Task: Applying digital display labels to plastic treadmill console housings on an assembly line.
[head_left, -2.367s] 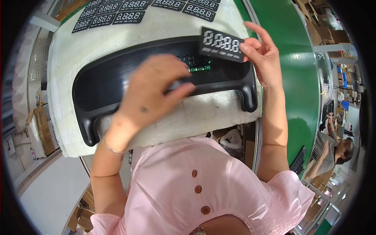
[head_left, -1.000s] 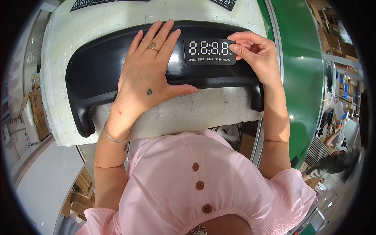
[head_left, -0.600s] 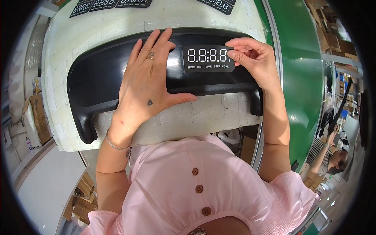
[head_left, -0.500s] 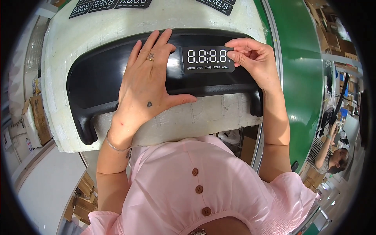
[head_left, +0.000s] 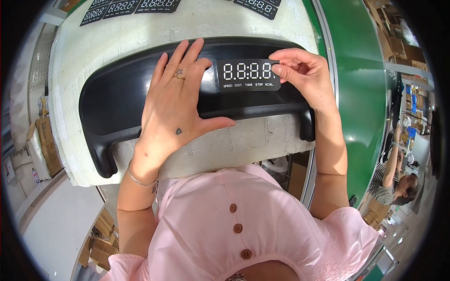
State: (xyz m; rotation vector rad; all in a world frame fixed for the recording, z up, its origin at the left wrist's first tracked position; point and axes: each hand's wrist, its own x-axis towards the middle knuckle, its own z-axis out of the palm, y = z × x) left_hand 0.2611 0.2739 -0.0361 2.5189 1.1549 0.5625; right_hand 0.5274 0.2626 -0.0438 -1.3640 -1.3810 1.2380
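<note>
Pinching the right edge of a thin, dark, rectangular display sheet with white segmented digits between thumb and forefinger of the right hand. Holding it over the right half of a long, arched, glossy black plastic housing with two short legs toward the body. Hard to tell from above whether pressed flat or slightly raised at the pinched edge. Resting the left hand on the housing, just left of the sheet, with forefinger bent and other fingers extended, gripping nothing. Supporting the housing on a pale, film-covered work surface. Noting more dark digit sheets beyond, partly cut off, and, far right, a co-worker in a striped top.
</note>
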